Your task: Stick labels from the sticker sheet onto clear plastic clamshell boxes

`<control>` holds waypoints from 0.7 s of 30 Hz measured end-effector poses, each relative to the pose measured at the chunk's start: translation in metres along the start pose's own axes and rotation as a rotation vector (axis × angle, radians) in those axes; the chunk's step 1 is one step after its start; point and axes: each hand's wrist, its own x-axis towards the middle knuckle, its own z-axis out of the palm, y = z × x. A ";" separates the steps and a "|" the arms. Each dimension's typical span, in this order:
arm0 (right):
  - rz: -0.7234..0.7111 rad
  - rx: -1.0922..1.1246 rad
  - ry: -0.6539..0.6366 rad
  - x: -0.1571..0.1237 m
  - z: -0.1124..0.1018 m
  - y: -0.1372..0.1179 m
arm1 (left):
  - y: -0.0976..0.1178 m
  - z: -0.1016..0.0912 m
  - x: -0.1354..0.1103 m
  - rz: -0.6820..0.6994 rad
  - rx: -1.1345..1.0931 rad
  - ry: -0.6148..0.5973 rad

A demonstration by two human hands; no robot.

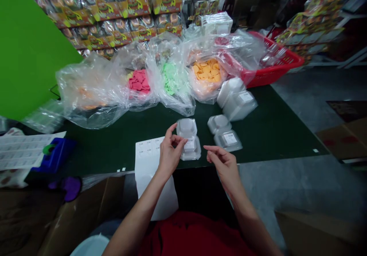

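An open clear plastic clamshell box (188, 138) lies on the dark green table (269, 133) right in front of me, a small white label on its lower half. My left hand (169, 153) pinches the box at its left side, thumb and fingers closed on the edge. My right hand (222, 160) hovers just right of the box with fingers curled toward the thumb; nothing shows in it. A white sheet of labels (149, 160) lies under my left wrist and hangs over the table's front edge.
Two more labelled clamshells (225, 133) and a stack of them (236, 101) sit to the right. Plastic bags hold pink (139, 81), green (170, 78) and orange (208, 72) pieces. A red basket (283, 63) stands far right, a blue tool (54, 154) on the left.
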 end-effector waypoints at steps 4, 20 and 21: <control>-0.121 -0.145 -0.080 0.004 0.010 -0.002 | -0.004 0.000 0.001 0.041 0.042 0.027; -0.437 -0.620 -0.063 0.009 0.026 0.008 | -0.020 -0.011 -0.014 0.149 0.227 0.227; -0.436 -0.649 -0.021 0.010 0.031 0.009 | -0.023 -0.013 -0.018 0.137 0.218 0.216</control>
